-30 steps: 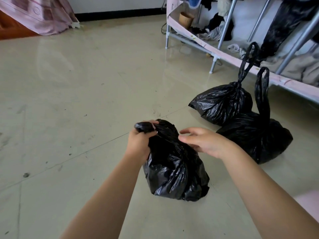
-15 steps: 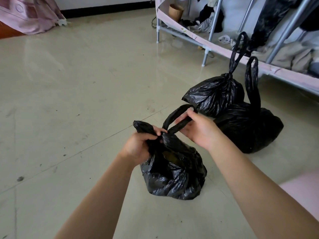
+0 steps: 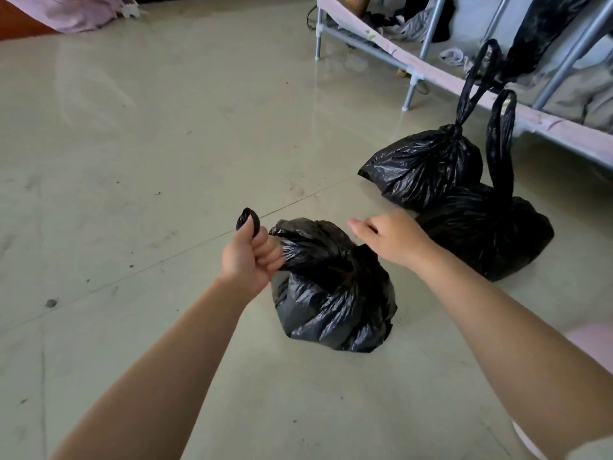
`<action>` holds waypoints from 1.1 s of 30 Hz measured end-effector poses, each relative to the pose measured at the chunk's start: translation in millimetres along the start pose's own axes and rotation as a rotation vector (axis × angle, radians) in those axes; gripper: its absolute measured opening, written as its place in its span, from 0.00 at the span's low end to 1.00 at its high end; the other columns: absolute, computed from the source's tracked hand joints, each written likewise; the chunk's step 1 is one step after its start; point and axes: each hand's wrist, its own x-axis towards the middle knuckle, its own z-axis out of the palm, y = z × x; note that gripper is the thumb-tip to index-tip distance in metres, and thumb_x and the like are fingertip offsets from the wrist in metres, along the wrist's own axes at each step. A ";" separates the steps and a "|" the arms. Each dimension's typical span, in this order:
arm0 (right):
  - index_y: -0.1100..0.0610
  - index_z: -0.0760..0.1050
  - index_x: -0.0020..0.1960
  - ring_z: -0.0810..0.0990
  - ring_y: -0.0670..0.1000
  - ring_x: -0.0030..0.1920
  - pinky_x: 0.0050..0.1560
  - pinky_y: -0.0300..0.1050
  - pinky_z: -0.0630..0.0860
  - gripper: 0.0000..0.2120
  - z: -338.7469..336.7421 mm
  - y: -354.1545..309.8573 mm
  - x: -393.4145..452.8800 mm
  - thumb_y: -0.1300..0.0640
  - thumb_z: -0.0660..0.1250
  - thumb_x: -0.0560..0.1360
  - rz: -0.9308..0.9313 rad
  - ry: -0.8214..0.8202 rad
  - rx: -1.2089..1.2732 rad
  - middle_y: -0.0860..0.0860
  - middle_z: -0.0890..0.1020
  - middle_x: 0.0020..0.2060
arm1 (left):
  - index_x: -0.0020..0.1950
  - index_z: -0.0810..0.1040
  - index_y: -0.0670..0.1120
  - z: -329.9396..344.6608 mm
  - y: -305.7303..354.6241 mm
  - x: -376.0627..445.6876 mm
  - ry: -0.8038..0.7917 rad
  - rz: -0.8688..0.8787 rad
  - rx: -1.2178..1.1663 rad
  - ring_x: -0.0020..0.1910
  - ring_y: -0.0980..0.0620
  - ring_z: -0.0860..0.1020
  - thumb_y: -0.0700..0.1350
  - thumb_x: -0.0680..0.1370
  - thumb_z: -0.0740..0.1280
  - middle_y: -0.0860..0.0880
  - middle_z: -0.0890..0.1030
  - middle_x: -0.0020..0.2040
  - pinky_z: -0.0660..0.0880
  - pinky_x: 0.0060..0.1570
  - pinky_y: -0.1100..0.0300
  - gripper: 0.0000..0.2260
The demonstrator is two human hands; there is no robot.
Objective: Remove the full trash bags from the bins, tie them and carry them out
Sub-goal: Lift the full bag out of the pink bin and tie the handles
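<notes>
Right hand (image 3: 394,239) has let go of the loop it was pulling and now hangs loose, fingers half curled. Left hand (image 3: 250,257) is clenched on the near bag's (image 3: 331,293) handle, floor-center. Mid-tie, I'd say; next it needs the other handle grabbed and knotted.

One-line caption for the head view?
Left hand grips handle of untied black bag; right hand open; two tied bags beyond.

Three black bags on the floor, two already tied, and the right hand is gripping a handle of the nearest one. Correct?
Not quite: in the head view the left hand grips the handle of the nearest bag. The right hand hovers open above it, holding nothing. The two tied bags sit behind.
</notes>
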 end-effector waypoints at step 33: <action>0.52 0.58 0.25 0.65 0.48 0.28 0.26 0.39 0.56 0.24 62.1 48.6 -43.2 0.43 0.60 0.74 0.215 -0.362 -0.192 0.48 0.65 0.24 | 0.59 0.75 0.41 -15.7 -54.4 1.8 0.156 0.071 0.915 0.56 0.48 0.76 0.43 0.78 0.62 0.44 0.79 0.54 0.71 0.59 0.56 0.12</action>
